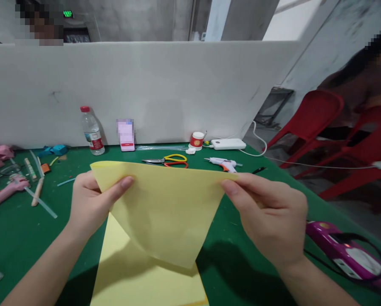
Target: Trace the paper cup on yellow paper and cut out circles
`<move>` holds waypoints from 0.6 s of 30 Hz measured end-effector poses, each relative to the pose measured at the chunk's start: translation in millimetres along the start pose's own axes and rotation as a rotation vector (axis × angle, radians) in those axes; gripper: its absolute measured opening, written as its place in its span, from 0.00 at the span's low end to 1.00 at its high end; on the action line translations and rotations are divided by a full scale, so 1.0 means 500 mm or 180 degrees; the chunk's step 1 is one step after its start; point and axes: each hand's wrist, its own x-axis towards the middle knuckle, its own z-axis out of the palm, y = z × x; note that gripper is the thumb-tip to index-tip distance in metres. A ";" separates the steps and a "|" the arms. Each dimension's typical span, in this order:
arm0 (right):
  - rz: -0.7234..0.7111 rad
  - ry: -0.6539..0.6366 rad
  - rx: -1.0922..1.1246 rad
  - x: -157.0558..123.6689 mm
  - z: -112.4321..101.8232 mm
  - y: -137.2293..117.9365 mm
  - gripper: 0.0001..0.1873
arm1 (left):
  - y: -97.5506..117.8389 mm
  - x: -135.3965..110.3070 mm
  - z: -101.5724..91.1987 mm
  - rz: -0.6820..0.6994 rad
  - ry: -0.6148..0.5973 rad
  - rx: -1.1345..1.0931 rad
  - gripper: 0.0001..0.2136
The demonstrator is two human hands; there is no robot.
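A sheet of yellow paper point(171, 204) is held up in front of me, its upper edge stretched between both hands. My left hand point(93, 197) pinches the paper near its upper left, thumb on the near face. At the upper right corner, my right hand point(268, 212) grips it between thumb and curled fingers. The sheet's lower part hangs over a stack of yellow paper point(120, 272) lying on the green table point(235, 280). Just beyond the raised edge lie scissors point(166, 160) with yellow and red handles, partly covered by the sheet.
At the back stand a water bottle point(93, 131), a phone point(125, 135) and a paper cup point(196, 140) near a white power bank point(228, 144). A white glue gun point(222, 162) lies behind the sheet, a pink one point(8, 191) at left, a purple device point(346, 250) at right. A person sits by red chairs point(314, 114).
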 end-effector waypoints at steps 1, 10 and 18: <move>-0.0019 -0.0010 -0.0028 0.001 0.000 0.000 0.09 | 0.001 0.000 0.001 -0.0013 -0.0002 -0.0009 0.05; -0.0002 -0.0046 -0.0115 -0.001 -0.004 0.000 0.09 | 0.010 -0.002 0.001 -0.0093 -0.0087 -0.0044 0.04; 0.0012 -0.0063 -0.0168 -0.002 -0.003 0.004 0.08 | 0.012 -0.004 0.004 -0.0157 -0.0134 -0.0017 0.05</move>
